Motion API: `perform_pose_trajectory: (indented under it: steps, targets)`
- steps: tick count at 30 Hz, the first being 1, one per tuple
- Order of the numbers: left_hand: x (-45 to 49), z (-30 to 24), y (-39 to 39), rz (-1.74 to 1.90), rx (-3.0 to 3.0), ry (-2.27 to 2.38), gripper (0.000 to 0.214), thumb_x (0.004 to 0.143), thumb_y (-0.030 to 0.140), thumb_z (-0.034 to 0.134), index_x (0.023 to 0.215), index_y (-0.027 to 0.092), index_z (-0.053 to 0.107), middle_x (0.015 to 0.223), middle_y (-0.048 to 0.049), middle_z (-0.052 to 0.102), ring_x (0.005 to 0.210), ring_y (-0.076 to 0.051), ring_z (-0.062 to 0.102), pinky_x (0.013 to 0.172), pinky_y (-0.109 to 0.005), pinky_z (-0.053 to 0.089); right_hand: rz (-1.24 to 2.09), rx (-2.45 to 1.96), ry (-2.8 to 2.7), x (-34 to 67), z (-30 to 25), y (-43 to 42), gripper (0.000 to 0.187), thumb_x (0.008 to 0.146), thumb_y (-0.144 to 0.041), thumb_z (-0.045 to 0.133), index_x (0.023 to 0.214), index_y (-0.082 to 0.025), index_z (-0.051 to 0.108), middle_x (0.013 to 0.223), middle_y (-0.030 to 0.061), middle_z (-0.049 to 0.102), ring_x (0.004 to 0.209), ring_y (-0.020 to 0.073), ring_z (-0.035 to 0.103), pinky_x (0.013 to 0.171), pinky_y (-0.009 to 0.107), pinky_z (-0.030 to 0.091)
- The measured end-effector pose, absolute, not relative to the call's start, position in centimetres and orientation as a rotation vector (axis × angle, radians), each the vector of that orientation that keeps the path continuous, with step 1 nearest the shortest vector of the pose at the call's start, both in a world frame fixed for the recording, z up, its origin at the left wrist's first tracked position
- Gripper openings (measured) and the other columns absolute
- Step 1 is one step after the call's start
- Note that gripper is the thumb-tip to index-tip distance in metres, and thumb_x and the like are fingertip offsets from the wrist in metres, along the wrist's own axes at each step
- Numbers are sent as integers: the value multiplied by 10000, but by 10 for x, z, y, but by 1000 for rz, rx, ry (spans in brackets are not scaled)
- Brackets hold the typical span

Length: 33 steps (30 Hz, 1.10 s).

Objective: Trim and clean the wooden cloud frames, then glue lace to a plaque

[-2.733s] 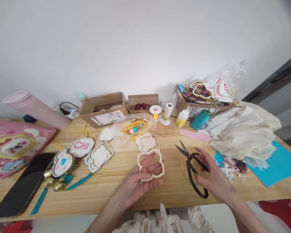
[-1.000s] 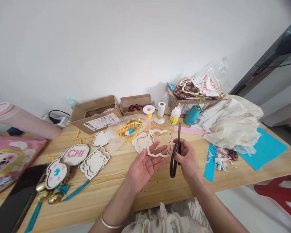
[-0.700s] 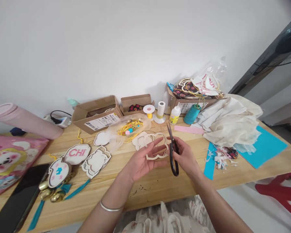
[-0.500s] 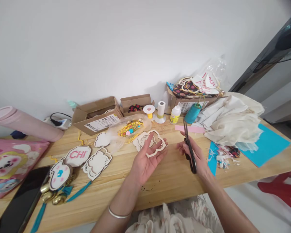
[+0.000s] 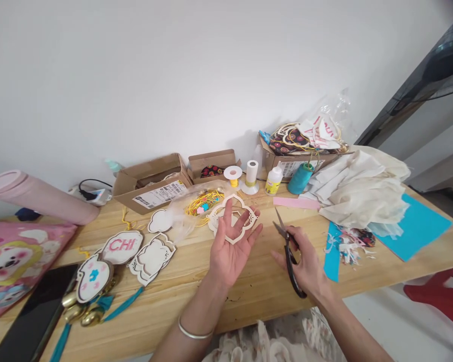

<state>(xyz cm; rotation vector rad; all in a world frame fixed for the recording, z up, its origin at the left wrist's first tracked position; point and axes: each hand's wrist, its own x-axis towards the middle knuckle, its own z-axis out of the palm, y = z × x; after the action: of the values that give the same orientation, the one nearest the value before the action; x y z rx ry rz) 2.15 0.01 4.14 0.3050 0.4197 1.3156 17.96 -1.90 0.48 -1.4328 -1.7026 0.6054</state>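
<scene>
Palm up, my left hand holds a pale wooden cloud-shaped frame across its fingers, above the tabletop. Part of a wooden piece shows through the cut-out. To its right, my right hand grips black-handled scissors, their blades slightly apart and pointing up and left toward the frame. Further left lie several wooden cut-outs, a plaque lettered CHI and a flower-decorated plaque with brass bells and blue tassels.
Along the wall stand cardboard boxes, thread spools, a glue bottle and a teal thread cone. Yellow cords lie in a plastic bag. Cream fabric and blue sheets cover the right side. A phone lies left.
My left hand has turned the frame more upright and shifted slightly right. The scissors have swung so their blades point further left, and the blades are now slightly apart.
</scene>
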Motion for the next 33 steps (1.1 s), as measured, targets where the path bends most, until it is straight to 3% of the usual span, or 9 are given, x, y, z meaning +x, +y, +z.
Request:
perform_pose_trajectory:
  steps: [5,10,18,33]
  targets:
    - [26,36,2,1457,290,487,425,855,401,379,1269,301,392,1085,-52,588,1112,-171,497,976,-326,347,367,-1446,-1853,164,0,-24,348,655,-298,606,964,-165,516,818,61,470,751,203,486,641,340,445]
    - [31,28,0,1501,260,569,397,852,402,391,1229,290,444,1166,-50,561,1132,-151,479,970,-296,361,368,-1472,-1894,152,-6,-27,442,661,-270,595,1077,-145,517,820,62,454,766,201,483,651,330,448]
    - [38,11,0,1564,164,711,310,865,352,386,1023,209,612,1292,-32,475,1211,-143,393,996,-260,350,271,-1638,-1957,150,-21,-24,387,685,-225,545,1068,-166,556,801,58,463,757,195,482,685,323,422]
    - [42,-2,2,1552,36,730,296,877,304,369,986,164,606,1250,-55,512,1128,-156,489,984,-279,382,265,-1730,-1974,156,-20,-11,303,664,-216,539,955,-206,624,751,37,500,690,165,504,624,261,384]
